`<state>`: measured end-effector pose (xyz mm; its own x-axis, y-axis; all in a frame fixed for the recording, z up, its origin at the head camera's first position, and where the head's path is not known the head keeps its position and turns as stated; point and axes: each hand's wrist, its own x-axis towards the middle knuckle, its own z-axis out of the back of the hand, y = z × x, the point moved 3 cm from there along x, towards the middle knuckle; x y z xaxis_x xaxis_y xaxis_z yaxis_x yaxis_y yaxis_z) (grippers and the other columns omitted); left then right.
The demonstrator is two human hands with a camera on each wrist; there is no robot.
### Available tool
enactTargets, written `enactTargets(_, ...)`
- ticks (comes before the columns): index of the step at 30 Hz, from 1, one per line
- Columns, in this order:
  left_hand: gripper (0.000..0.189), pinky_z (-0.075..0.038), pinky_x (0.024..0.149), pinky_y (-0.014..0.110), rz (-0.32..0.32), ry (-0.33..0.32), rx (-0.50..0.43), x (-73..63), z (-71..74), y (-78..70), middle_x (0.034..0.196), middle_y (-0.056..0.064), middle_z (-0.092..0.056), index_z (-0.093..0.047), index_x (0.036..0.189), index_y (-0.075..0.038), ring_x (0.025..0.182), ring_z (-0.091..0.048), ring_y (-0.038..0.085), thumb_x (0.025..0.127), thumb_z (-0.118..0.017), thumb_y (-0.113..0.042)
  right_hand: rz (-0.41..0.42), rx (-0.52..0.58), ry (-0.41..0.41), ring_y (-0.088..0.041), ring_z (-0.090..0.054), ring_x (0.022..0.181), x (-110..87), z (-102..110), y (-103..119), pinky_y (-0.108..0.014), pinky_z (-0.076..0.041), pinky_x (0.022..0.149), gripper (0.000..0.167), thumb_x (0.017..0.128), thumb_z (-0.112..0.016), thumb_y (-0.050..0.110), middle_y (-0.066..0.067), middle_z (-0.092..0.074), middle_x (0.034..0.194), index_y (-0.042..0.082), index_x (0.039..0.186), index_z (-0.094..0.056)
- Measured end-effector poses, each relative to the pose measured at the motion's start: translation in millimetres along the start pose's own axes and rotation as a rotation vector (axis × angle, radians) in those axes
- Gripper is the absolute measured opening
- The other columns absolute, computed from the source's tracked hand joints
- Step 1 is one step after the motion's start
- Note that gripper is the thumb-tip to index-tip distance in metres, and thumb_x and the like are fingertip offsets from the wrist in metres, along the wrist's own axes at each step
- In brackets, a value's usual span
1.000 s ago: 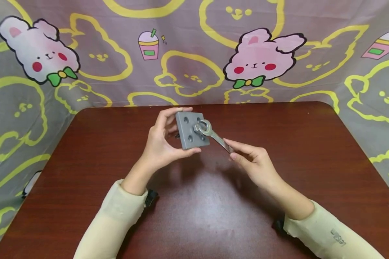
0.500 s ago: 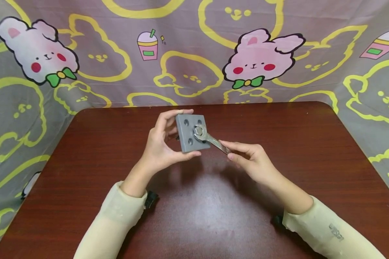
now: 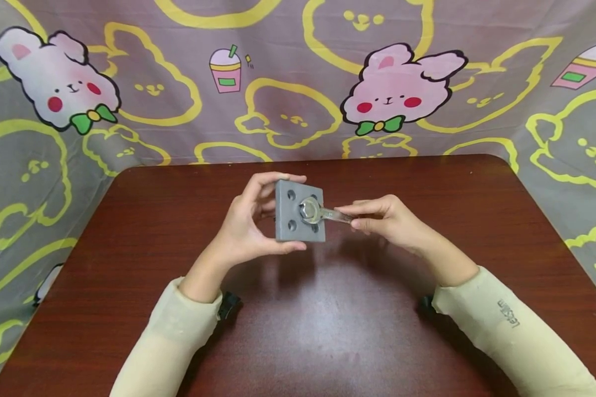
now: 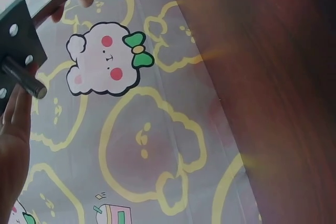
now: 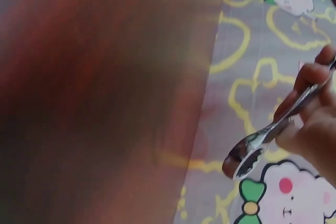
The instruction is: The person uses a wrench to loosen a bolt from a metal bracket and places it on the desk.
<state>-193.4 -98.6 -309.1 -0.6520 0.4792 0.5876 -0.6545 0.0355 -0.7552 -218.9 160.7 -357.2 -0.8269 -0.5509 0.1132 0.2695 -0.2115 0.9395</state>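
Note:
My left hand (image 3: 245,226) grips a square grey plate (image 3: 286,210) by its top and bottom edges, fingers above and thumb below. The plate is held up over the table, its holed face turned to the right. A bolt head (image 3: 307,209) stands at the plate's middle, and its threaded shank (image 4: 26,80) sticks out behind in the left wrist view. Around the bolt head sits the open end of a metal combination wrench (image 3: 335,215). My right hand (image 3: 389,223) pinches the wrench's handle; the ring end (image 5: 244,161) shows beyond the fingers in the right wrist view.
A dark red-brown wooden table (image 3: 328,331) lies under both hands. Behind it and at both sides hangs a grey curtain (image 3: 288,66) with cartoon rabbits and yellow outlines.
The wrench came from tilted off the bolt head to seated around it, then its handle swung upward to nearly level. The plate shifted slightly right and down in the left hand.

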Motion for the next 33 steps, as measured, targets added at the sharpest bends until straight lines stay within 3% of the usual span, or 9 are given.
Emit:
enactTargets(4,0.098,-0.06,0.082,0.036,0.046,0.104,-0.017,-0.9,-2.0,-2.2,0.138,0.016,-0.059,-0.037,0.135,0.001,0.108,-0.07,0.02,0.055,-0.093,0.005,0.055,-0.045,0.132,-0.016,-0.05,0.064,13.0,12,1,-0.029,-0.043,0.051,0.03,0.09,-0.066,-0.004,-0.002,-0.062,0.083,0.001,0.12,-0.071)
enactTargets(10,0.095,-0.059,0.088,0.036,0.093,0.258,-0.066,-2.4,-6.8,-3.1,0.139,0.015,-0.058,-0.038,0.135,-0.001,0.108,-0.07,0.021,0.058,-0.093,0.001,0.135,-0.047,0.338,-0.017,-0.054,0.074,29.8,23,5,-0.029,-0.047,0.063,0.028,0.088,-0.067,-0.005,-0.008,-0.065,0.084,-0.003,0.116,-0.071)
enactTargets(20,0.09,-0.059,0.089,0.034,0.226,0.402,-0.072,-3.6,-8.6,2.9,0.137,0.015,-0.058,-0.041,0.135,-0.003,0.109,-0.07,0.021,0.061,-0.093,-0.002,0.147,-0.074,0.511,-0.017,-0.057,0.077,49.6,29,14,-0.029,-0.049,0.066,0.027,0.088,-0.066,-0.006,-0.014,-0.067,0.085,0.001,0.113,-0.075)
enactTargets(27,0.091,-0.058,0.091,0.034,0.239,0.396,-0.058,-7.4,-8.3,6.3,0.137,0.014,-0.057,-0.041,0.135,-0.004,0.11,-0.069,0.021,0.061,-0.093,-0.002,0.112,-0.11,0.497,-0.017,-0.059,0.08,49.1,31,11,-0.028,-0.05,0.07,0.025,0.089,-0.069,0.0,-0.017,-0.069,0.09,0.002,0.113,-0.075)
enactTargets(33,0.093,-0.057,0.092,0.035,0.18,0.297,-0.028,-8.4,-5.3,7.4,0.14,0.014,-0.056,-0.04,0.136,-0.004,0.115,-0.067,0.024,0.06,-0.093,-0.002,0.119,-0.107,0.306,-0.018,-0.058,0.079,34.6,43,-4,-0.028,-0.05,0.066,0.027,0.088,-0.067,-0.004,-0.008,-0.071,0.094,-0.006,0.115,-0.071)
